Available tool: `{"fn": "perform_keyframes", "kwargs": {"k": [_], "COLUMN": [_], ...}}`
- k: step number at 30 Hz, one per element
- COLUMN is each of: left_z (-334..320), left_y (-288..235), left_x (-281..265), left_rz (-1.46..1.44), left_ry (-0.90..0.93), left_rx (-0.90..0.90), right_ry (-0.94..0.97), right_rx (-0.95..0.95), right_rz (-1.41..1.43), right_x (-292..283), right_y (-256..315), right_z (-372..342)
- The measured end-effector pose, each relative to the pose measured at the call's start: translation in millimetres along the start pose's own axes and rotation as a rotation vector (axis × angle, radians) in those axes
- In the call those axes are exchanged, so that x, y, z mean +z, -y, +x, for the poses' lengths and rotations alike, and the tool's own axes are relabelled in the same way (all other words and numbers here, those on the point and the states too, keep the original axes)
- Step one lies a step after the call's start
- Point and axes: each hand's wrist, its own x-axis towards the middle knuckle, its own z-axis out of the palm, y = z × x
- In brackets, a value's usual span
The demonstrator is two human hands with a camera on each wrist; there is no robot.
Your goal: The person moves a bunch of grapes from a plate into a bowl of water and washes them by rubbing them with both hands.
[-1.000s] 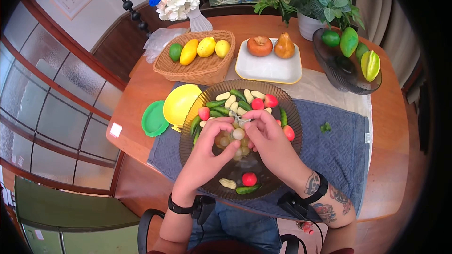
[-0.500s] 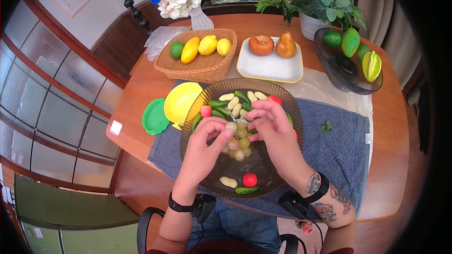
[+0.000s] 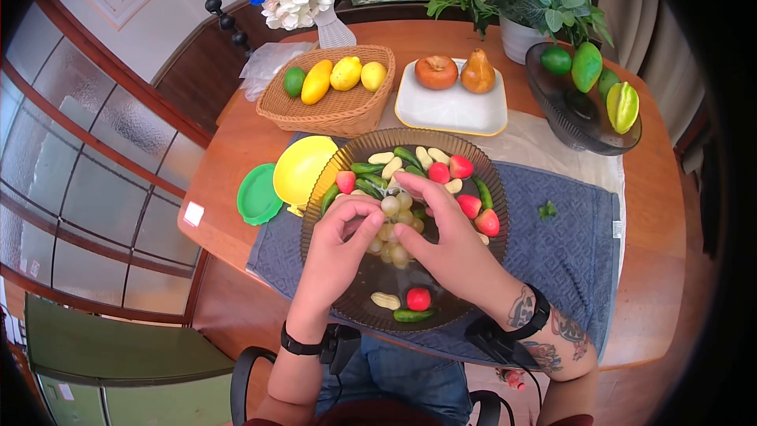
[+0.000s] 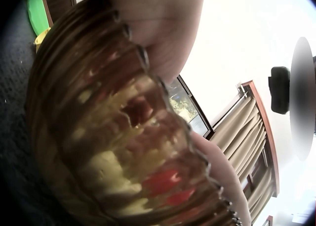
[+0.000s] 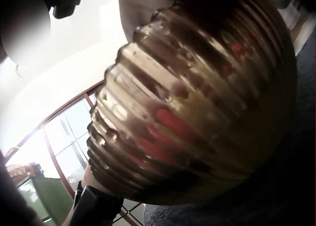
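A bunch of pale green grapes [image 3: 393,252] is held over the middle of a large brown ribbed bowl [image 3: 319,264]. My left hand [image 3: 341,237] pinches at the bunch's left side, thumb and forefinger together beside a grape. From the right, my right hand [image 3: 449,237] holds the bunch, its thumb across the grapes and its forefinger near the stem. Around them in the bowl lie green peppers [image 3: 367,167], peanuts [image 3: 385,300] and small red fruits [image 3: 419,298]. In both wrist views the bowl's ribbed wall [image 4: 79,117] hides the fingers.
Left of the bowl lie a yellow bowl [image 3: 303,170] and a green lid [image 3: 259,196]. Behind stand a wicker basket [image 3: 339,117] of fruit, a white tray [image 3: 449,114] and a dark fruit dish [image 3: 564,122]. A blue towel [image 3: 560,268] lies underneath; a leaf [image 3: 547,210] rests on it.
Half a second ago my right hand was spread farther from the grapes; it has moved back onto them. My left hand has stayed at the bunch's left side.
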Motion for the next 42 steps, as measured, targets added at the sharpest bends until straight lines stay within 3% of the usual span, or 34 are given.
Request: {"fn": "perform_keyframes", "kwargs": {"k": [13, 15, 22, 27, 37, 42], "left_z": [-1.1, -1.5, -0.8, -1.7, -1.1, -2.0], "left_y": [0.1, -4.5, 0.4, -1.9, 1.7, 2.2], "left_x": [-1.1, 2.3, 1.7, 1.8, 0.6, 0.1], "left_rz": [0.087, 0.027, 0.04, 0.017, -0.065, -0.068], "left_ry": [0.024, -0.028, -0.08, -0.053, -0.094, -0.139], "left_rx": [0.008, -0.057, -0.082, -0.062, -0.076, -0.078], "right_ry": [-0.025, -0.03, -0.033, 0.055, 0.007, 0.021], "right_rx": [0.17, 0.297, 0.252, 0.237, 0.27, 0.153], "right_rz": [0.099, 0.228, 0.231, 0.054, 0.189, 0.173], "right_x": [-0.3, -2.1, 0.4, -3.1, 0.4, 0.5], "right_y": [1.3, 4.8, 1.4, -3.0, -2.0, -5.9], "right_z": [-0.4, 2.3, 0.0, 1.3, 0.7, 1.1]}}
